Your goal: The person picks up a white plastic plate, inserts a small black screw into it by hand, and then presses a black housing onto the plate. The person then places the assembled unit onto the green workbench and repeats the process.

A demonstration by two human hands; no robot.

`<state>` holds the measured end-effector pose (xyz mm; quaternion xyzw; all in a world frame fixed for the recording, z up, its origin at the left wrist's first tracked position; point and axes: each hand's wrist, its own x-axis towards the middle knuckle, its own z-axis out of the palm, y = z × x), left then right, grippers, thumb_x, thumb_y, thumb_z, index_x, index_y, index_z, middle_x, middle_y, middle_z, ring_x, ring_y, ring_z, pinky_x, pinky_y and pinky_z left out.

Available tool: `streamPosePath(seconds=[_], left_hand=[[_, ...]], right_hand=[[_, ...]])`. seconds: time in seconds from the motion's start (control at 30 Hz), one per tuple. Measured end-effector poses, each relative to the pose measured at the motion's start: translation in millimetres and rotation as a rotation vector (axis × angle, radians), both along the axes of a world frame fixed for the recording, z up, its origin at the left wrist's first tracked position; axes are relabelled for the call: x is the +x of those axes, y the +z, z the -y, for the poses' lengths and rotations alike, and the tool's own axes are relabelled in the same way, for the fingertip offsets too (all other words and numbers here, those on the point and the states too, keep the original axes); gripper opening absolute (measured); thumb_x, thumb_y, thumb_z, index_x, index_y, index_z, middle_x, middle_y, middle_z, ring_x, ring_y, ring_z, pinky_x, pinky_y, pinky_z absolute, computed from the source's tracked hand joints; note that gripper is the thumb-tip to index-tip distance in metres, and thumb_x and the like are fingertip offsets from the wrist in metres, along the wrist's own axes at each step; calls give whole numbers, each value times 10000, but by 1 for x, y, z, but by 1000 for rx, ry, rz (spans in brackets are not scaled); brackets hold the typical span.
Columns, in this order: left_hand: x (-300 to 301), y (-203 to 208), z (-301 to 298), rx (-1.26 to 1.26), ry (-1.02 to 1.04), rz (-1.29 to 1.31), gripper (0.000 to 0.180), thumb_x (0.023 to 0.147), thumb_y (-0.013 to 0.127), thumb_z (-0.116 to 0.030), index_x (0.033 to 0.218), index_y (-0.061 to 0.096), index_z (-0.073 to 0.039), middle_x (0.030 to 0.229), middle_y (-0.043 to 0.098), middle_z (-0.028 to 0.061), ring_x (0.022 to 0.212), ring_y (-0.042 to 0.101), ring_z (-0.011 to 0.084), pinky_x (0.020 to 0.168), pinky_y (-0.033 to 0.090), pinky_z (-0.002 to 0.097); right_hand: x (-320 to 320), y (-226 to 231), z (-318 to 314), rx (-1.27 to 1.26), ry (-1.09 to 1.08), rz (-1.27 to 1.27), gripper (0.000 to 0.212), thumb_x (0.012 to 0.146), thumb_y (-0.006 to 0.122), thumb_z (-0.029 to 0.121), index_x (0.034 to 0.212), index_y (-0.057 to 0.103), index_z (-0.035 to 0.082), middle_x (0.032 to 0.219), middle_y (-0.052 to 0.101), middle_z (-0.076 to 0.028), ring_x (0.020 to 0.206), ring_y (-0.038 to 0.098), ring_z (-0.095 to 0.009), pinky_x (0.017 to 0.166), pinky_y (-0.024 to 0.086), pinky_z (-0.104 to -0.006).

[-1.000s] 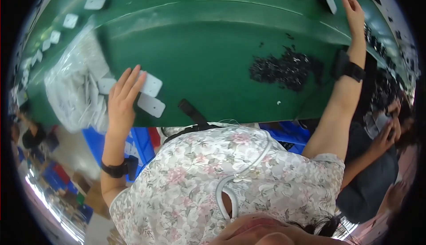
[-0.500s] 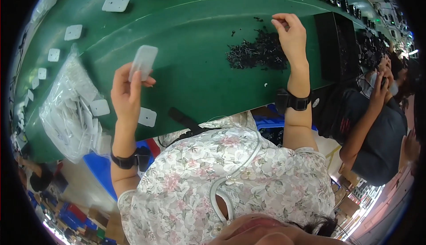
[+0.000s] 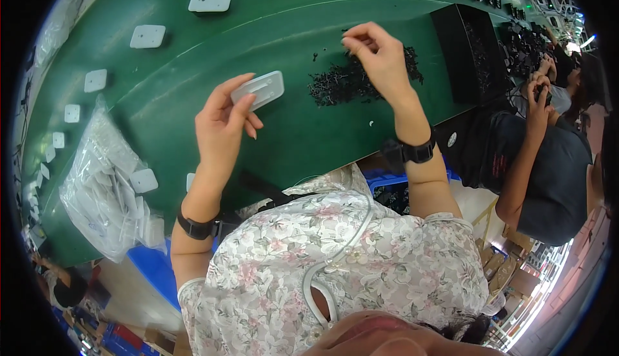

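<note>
The left hand [image 3: 219, 124] is swinging right, clamping a rounded white plate [image 3: 265, 89] nearer the small black parts [image 3: 342, 86]. The right hand [image 3: 385, 64] is hovering, its grip unclear.

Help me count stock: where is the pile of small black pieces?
In the head view, the black pile lies right of centre on the green table, partly behind the right hand, left of the black rectangular box.

The left hand [image 3: 221, 118] grips at ten o'clock; the right hand [image 3: 385, 66], curled at one o'clock, apparently pinches.
</note>
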<state>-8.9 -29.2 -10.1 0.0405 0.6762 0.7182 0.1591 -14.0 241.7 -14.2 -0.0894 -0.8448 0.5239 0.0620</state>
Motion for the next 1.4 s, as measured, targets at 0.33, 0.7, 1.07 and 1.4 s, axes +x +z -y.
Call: streamPosePath(seconds=[0.33,0.7,1.07,1.4], left_hand=[[0,7,-20,-254,8,-460,150,821,625,32,944,654,-49,763,578,59,475,541,108,416,412,237],[4,9,-17,181,126,-54,179,871,565,53,1050,555,40,824,605,98,659,634,152,573,529,243],[5,-2,-12,243,54,4,113,891,556,25,990,533,74,948,583,114,770,648,180,731,546,280],[7,2,-7,207,79,-138,82,916,549,-27,941,550,51,967,540,106,740,631,184,666,539,285]], right_hand=[[25,20,90,-469,237,-15,80,834,624,-34,911,627,-12,914,593,-36,836,572,-101,745,474,-228],[13,23,94,-122,242,-254,86,791,686,32,843,620,12,827,550,-24,691,492,-87,592,391,-218],[13,21,99,12,279,-229,85,770,702,30,808,628,17,786,540,-16,653,469,-83,571,379,-212],[17,14,97,-160,96,-179,233,775,738,99,938,587,30,865,519,19,743,431,-48,638,364,-189]])
